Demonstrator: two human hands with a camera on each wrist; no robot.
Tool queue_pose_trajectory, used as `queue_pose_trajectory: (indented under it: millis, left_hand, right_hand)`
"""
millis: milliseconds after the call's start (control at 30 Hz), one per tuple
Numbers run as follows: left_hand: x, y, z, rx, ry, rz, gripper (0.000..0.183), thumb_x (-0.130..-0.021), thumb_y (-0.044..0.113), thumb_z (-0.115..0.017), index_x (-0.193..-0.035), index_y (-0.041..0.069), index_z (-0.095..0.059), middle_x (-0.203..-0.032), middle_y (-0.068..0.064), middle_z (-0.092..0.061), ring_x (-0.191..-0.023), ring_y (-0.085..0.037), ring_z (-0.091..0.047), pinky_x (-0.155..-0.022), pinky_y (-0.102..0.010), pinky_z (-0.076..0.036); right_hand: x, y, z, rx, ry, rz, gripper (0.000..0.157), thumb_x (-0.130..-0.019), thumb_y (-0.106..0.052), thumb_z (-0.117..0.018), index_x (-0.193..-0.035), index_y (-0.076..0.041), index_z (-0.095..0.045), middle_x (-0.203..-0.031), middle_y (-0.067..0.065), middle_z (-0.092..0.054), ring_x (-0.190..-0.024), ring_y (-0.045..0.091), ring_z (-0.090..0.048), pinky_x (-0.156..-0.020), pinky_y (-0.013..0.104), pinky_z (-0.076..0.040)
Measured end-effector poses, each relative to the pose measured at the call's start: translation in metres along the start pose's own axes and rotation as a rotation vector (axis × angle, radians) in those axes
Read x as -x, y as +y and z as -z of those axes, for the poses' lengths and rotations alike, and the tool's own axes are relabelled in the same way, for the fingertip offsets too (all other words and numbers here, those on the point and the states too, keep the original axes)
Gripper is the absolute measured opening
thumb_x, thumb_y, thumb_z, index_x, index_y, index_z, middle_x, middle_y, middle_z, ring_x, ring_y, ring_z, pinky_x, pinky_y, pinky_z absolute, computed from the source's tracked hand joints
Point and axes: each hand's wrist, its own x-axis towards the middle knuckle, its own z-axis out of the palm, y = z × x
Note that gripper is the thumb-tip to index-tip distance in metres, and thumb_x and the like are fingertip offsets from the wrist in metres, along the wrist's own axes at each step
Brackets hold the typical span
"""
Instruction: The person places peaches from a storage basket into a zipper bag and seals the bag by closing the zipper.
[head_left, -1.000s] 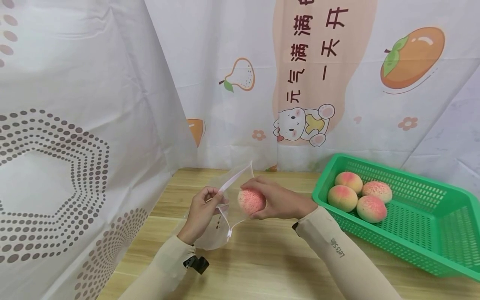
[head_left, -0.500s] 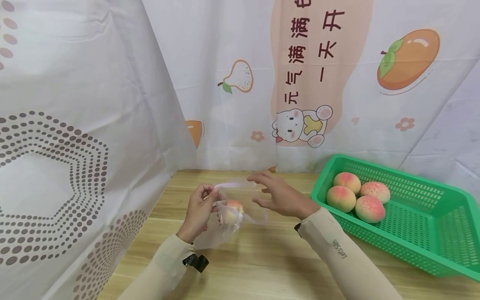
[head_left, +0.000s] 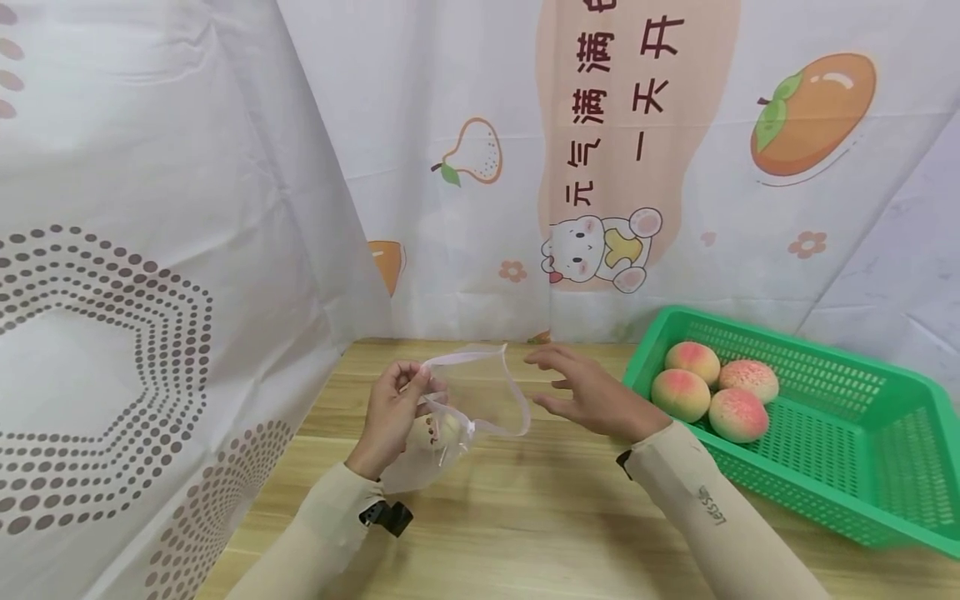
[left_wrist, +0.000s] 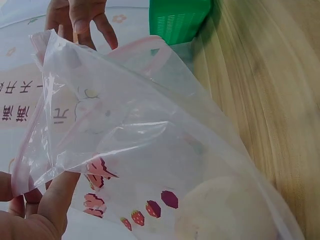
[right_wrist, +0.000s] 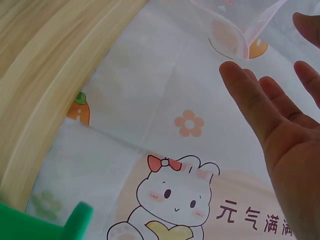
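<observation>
My left hand pinches the rim of a clear zip bag with a pink-white edge and printed fruit marks. The bag's mouth gapes toward the right. Inside it, low down, lies a peach, seen as a pale round shape through the plastic in the left wrist view. My right hand hovers just right of the bag's mouth, fingers spread and holding nothing. In the right wrist view its fingers are apart from the bag's corner.
On the right stands a green plastic basket with several peaches grouped at its left end. The wooden table meets a printed cloth backdrop behind, and another patterned cloth hangs on the left.
The right hand has let go of the peach into the bag and drawn back to the right. The peach has slid deeper, leftward, while the left hand keeps its pinch on the rim.
</observation>
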Motion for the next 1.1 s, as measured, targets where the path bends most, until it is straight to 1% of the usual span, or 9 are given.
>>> queue_pose_trajectory:
  millis: [200, 300, 400, 600, 700, 867, 1100]
  left_hand:
    - [-0.003, 0.003, 0.002, -0.008, 0.016, 0.013, 0.014, -0.106, 0.009, -0.050, -0.111, -0.004, -0.051, -0.104, -0.022, -0.065, -0.088, -0.022, -0.072, -0.076, -0.027, -0.060]
    - [-0.005, 0.005, 0.003, -0.015, 0.017, 0.013, 0.015, -0.106, 0.011, -0.051, -0.110, -0.003, -0.051, -0.101, -0.019, -0.066, -0.087, -0.019, -0.072, -0.075, -0.026, -0.060]
    - [-0.007, 0.007, 0.004, -0.006, 0.012, 0.006, 0.015, -0.106, 0.011, -0.051, -0.109, -0.004, -0.051, -0.098, -0.016, -0.066, -0.084, -0.018, -0.072, -0.075, -0.027, -0.060]
    - [-0.008, 0.009, 0.005, 0.015, 0.007, -0.037, 0.013, -0.105, 0.008, -0.051, -0.108, -0.005, -0.050, -0.095, -0.012, -0.065, -0.083, -0.013, -0.071, -0.071, -0.025, -0.060]
    - [-0.008, 0.010, 0.006, 0.008, 0.004, -0.043, 0.013, -0.106, 0.009, -0.050, -0.109, -0.004, -0.051, -0.095, -0.011, -0.065, -0.083, -0.013, -0.072, -0.071, -0.025, -0.060]
    - [-0.008, 0.011, 0.007, 0.010, 0.013, -0.031, 0.012, -0.105, 0.007, -0.050, -0.108, -0.004, -0.051, -0.094, -0.010, -0.064, -0.084, -0.013, -0.071, -0.073, -0.027, -0.060]
    - [-0.009, 0.011, 0.007, 0.024, 0.035, -0.011, 0.011, -0.105, 0.006, -0.051, -0.107, -0.005, -0.050, -0.094, -0.007, -0.064, -0.083, -0.010, -0.070, -0.070, -0.025, -0.060]
  right_hand:
    - [0.004, 0.003, 0.003, 0.013, 0.012, 0.000, 0.049, -0.094, -0.011, -0.072, -0.138, -0.005, -0.052, -0.142, 0.013, -0.049, -0.125, 0.032, -0.053, -0.091, 0.035, -0.056]
    - [0.006, 0.003, 0.005, 0.020, 0.014, -0.016, 0.049, -0.094, -0.012, -0.072, -0.138, -0.005, -0.052, -0.141, 0.012, -0.049, -0.124, 0.033, -0.054, -0.091, 0.035, -0.056]
    - [0.008, 0.004, 0.006, 0.022, 0.013, -0.033, 0.049, -0.094, -0.012, -0.072, -0.138, -0.006, -0.052, -0.141, 0.010, -0.049, -0.124, 0.032, -0.054, -0.092, 0.035, -0.056]
    - [0.011, 0.004, 0.009, 0.008, 0.003, -0.053, 0.049, -0.094, -0.013, -0.072, -0.139, -0.007, -0.051, -0.140, 0.008, -0.048, -0.126, 0.029, -0.053, -0.094, 0.034, -0.055]
    - [0.012, 0.005, 0.011, 0.004, 0.005, -0.047, 0.049, -0.094, -0.014, -0.072, -0.139, -0.008, -0.051, -0.141, 0.008, -0.048, -0.126, 0.029, -0.052, -0.094, 0.034, -0.055]
    - [0.015, 0.006, 0.013, -0.006, 0.011, -0.030, 0.049, -0.095, -0.014, -0.072, -0.139, -0.009, -0.051, -0.141, 0.008, -0.048, -0.126, 0.029, -0.052, -0.094, 0.034, -0.055]
    - [0.017, 0.008, 0.017, 0.011, 0.032, -0.003, 0.049, -0.093, -0.011, -0.073, -0.137, -0.005, -0.053, -0.139, 0.010, -0.049, -0.123, 0.031, -0.054, -0.093, 0.037, -0.056]
